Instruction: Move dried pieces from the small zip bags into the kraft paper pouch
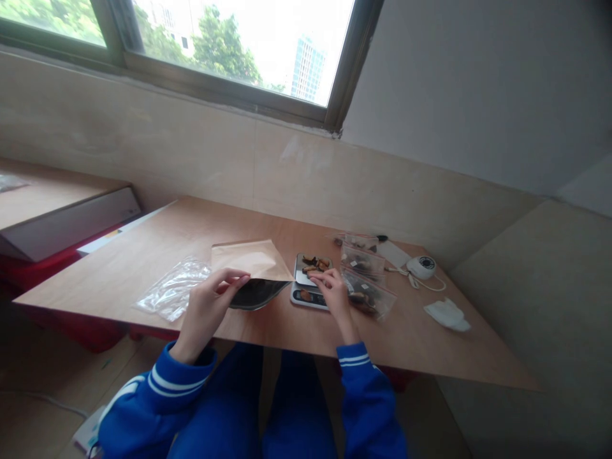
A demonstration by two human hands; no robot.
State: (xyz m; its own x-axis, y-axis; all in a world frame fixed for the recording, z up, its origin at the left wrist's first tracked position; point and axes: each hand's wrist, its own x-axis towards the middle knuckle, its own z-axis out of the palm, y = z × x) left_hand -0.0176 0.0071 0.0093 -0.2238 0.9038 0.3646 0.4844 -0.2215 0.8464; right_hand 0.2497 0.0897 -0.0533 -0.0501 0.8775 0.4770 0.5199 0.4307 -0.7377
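Observation:
My left hand (217, 299) pinches the rim of a kraft paper pouch (251, 258), which lies with its dark mouth gaping toward me. To the right of the pouch is a small digital scale (300, 278) with a silver plate. Several dried brown slices (315, 262) rest on that plate, and one brown piece (306, 295) sits over the display area. Over the plate's near right side, my right hand (333, 293) has its thumb and fingers pinched together at a dried slice; the fingertips partly hide it.
Clear zip bags (367, 292) with dark contents lie right of the scale. Beyond are a white dome camera (421, 267) with its cable and a crumpled white tissue (447, 315). Clear plastic bags (169, 290) lie left on the wooden table (157, 236). A wall and window stand behind.

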